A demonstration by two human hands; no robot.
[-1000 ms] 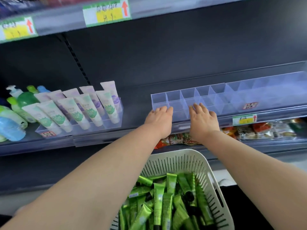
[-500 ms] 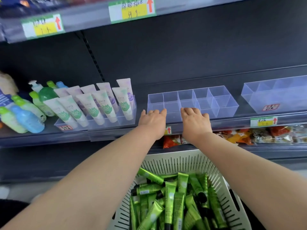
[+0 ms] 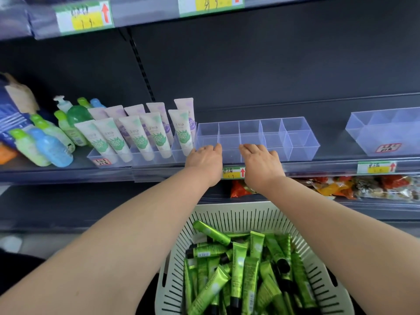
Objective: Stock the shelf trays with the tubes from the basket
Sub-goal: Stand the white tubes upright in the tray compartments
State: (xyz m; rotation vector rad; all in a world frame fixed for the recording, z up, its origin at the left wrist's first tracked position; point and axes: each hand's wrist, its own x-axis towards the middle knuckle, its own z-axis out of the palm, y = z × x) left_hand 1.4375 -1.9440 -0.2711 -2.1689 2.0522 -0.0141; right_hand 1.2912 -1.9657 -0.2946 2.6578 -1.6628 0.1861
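The person's left hand point(image 3: 205, 159) and right hand point(image 3: 261, 162) both reach up to a clear divided tray point(image 3: 300, 145) that sits on the dark shelf point(image 3: 331, 142). Each hand lies palm down at the tray's near wall. The fingers point(image 3: 213, 148) are nearly straight and held close together, and their tips rest on the near rim without curling around anything. The left hand is at the tray's near left corner and the right hand is just right of it, with a small gap between them. The tray's compartments hold nothing.

The green tubes point(image 3: 237, 267) lie in a loose heap in the white slotted basket point(image 3: 229, 206), near the person and below the shelf, between the two forearms.

Touching the clear tray's left end is another tray point(image 3: 127, 159) filled with white tubes point(image 3: 141, 137) that stand leaning back in rows. Farther left lie green and blue bottles point(image 3: 50, 142). Well apart to the right stands a second empty clear tray point(image 3: 386, 133). A price tag point(image 3: 234, 172) shows on the shelf edge between the wrists, and snack packets point(image 3: 341, 186) lie on the shelf underneath.
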